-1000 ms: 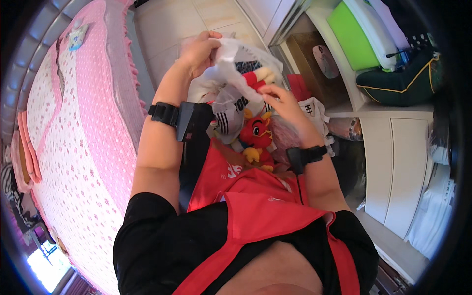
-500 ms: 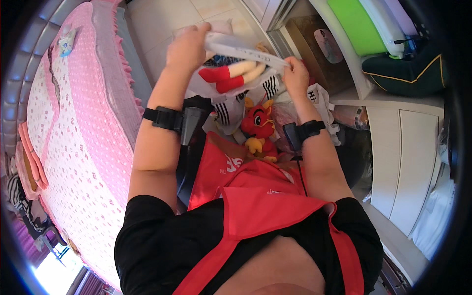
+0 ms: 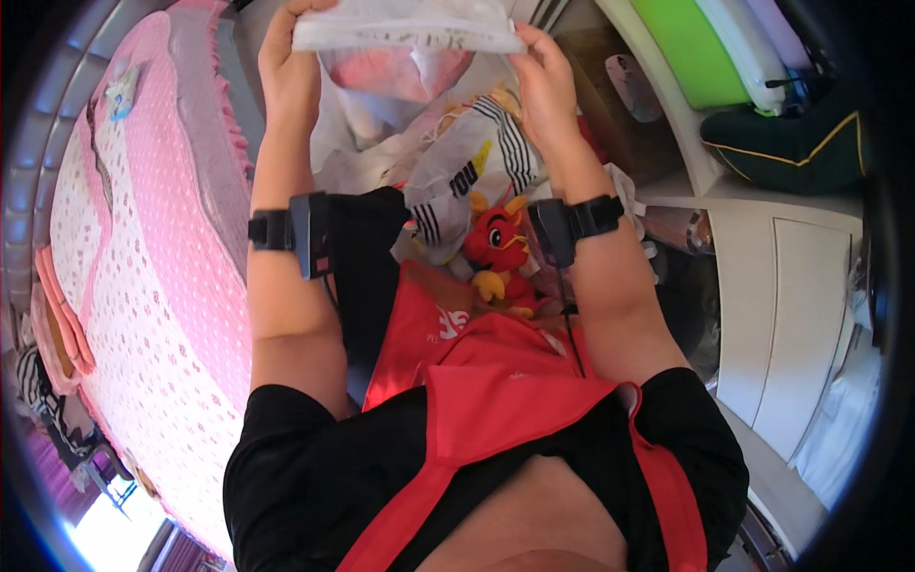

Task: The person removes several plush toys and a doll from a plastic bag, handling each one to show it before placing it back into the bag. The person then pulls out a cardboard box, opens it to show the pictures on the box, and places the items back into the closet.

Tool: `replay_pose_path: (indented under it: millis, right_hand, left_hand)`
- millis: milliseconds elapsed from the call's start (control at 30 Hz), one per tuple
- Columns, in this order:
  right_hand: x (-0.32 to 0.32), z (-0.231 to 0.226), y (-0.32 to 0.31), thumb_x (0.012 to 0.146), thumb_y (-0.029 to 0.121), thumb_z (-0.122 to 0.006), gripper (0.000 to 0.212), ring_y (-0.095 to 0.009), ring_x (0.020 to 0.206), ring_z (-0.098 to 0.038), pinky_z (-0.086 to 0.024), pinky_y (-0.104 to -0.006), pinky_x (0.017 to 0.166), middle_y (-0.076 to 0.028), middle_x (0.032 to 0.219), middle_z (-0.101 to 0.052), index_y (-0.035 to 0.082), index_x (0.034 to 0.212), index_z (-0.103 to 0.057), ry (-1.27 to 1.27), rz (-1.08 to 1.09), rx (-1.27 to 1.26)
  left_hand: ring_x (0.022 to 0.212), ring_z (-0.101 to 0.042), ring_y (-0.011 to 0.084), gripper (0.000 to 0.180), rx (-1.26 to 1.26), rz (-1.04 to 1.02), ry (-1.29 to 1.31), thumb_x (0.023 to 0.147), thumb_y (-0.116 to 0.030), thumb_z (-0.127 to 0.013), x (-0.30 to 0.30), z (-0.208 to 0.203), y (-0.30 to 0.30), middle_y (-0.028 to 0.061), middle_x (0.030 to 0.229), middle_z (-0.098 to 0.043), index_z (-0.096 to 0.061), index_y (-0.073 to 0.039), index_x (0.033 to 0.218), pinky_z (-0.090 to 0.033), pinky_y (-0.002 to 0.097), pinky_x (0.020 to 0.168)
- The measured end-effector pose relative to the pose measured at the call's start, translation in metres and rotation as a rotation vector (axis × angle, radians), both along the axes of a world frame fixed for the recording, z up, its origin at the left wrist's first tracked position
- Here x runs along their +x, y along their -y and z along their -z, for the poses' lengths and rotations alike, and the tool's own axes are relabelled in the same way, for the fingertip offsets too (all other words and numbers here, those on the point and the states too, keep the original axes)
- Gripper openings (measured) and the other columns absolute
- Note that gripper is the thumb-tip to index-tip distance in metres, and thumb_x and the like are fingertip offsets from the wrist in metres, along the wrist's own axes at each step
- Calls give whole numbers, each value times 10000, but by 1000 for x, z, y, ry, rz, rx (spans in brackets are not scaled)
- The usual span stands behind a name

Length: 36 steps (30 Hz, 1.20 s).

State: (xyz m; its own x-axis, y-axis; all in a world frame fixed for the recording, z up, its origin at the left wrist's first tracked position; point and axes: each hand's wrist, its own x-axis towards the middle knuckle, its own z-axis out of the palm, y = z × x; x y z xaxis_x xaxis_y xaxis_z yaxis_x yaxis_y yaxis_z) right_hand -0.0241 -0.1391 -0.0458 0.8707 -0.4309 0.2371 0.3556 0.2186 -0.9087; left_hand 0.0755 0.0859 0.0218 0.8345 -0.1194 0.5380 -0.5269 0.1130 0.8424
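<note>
Both hands' grip stretches clear plastic bag [image 3: 405,33], pink contents.

Bright daylight, sharp centre, strong fisheye bending and dark rim.

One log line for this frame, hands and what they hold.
left hand: grips clear plastic bag left edge | right hand: grips right edge | bag: raised, stretched between hands | below: red plush toy

I wear a black short-sleeved top with a red panel down the front. A black band carrying a boxy black device wraps each wrist, my left hand [image 3: 291,62] and right hand [image 3: 545,81] bare.
</note>
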Motion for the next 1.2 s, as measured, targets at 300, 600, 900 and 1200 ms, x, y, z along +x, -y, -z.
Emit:
replay_pose_path:
  millis: [300, 600, 900, 1200]
  right_hand:
    - [-119, 117, 31, 775, 64, -530, 127, -118, 757, -536, -423, -249, 678, -32, 856, -589, 15, 886, -567, -743, -335, -453]
    - [-148, 93, 84, 732, 119, -592, 250, -287, 909, -557, -443, -351, 793, -148, 988, -564, 52, 970, -558, -899, 58, -1054]
    - [-131, 138, 144, 754, 221, -545, 383, -326, 990, -519, -401, -394, 863, -169, 1067, -537, 62, 1101, -511, -1410, 42, -1158]
    - [-158, 172, 120, 761, 241, -507, 400, -328, 991, -528, -410, -421, 835, -179, 1147, -493, 12, 1089, -518, -1480, -78, -1489]
  left_hand:
    - [774, -608, 311, 284, 1712, 949, -149, 647, -222, -631, -61, 76, 18, 198, 805, -622, -648, -11, 837, -460, 379, 682]
    - [788, -617, 287, 292, 1860, 1143, -75, 613, -211, -672, -118, 47, 66, 139, 813, -641, -662, -59, 862, -477, 380, 652]
    - [831, -611, 298, 209, 1918, 1086, 43, 658, -133, -604, -130, 61, 84, 122, 846, -643, -673, -72, 845, -486, 386, 671]
    - [837, -618, 266, 188, 1931, 1141, 26, 675, -157, -617, -127, 53, 101, 97, 861, -647, -681, -90, 838, -492, 370, 671]
